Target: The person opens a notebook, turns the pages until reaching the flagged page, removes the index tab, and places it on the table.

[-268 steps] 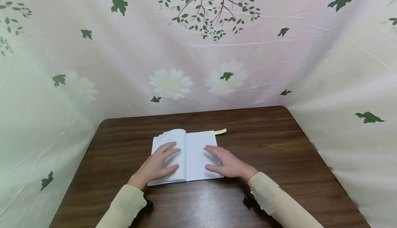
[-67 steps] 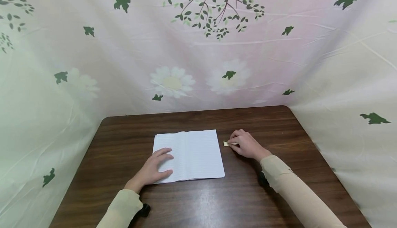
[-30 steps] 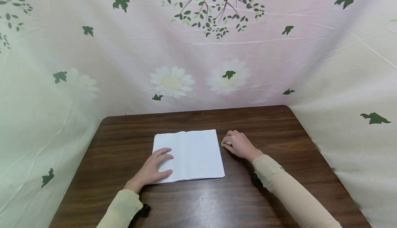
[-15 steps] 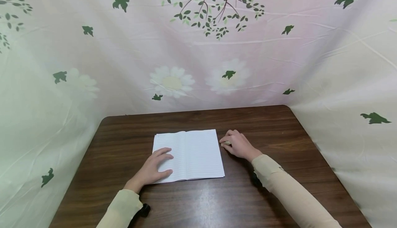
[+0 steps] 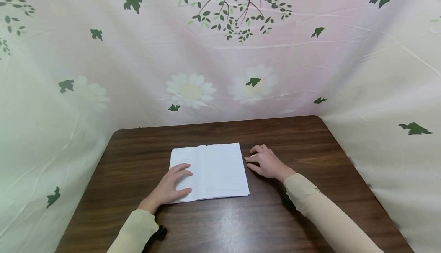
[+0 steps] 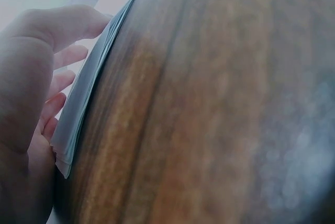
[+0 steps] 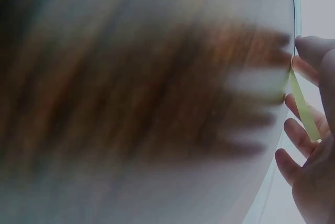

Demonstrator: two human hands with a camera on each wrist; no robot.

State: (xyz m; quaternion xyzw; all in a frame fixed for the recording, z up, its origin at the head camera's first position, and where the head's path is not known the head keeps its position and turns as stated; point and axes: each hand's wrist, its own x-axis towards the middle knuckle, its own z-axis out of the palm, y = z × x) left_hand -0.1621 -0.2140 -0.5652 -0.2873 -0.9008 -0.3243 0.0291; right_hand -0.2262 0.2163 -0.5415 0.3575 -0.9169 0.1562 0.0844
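Note:
An open lined notebook (image 5: 225,172) lies on the wooden table. My left hand (image 5: 169,188) rests on its left page with fingers spread; in the left wrist view, the thumb (image 6: 73,22) lies along the page edges. Just right of the notebook, my right hand (image 5: 267,164) is low over the table, thumb and index finger apart. A pale yellow sticky strip (image 7: 305,109) slants up past the right fingers in the right wrist view, its lower end at the index fingertip near the tabletop. From the head, only a sliver of this strip (image 5: 253,155) shows between the fingers.
The dark wooden table (image 5: 144,140) has rounded far corners. A fabric backdrop (image 5: 144,73) printed with leaves, birds and daisies hangs behind it and on both sides. A black wrist device (image 5: 160,233) sits under the left sleeve.
The sticky strip first stuck out from the right page's top; the right hand later pinched it beside the notebook. Now its thumb has parted from the index finger. The left hand has stayed still lately.

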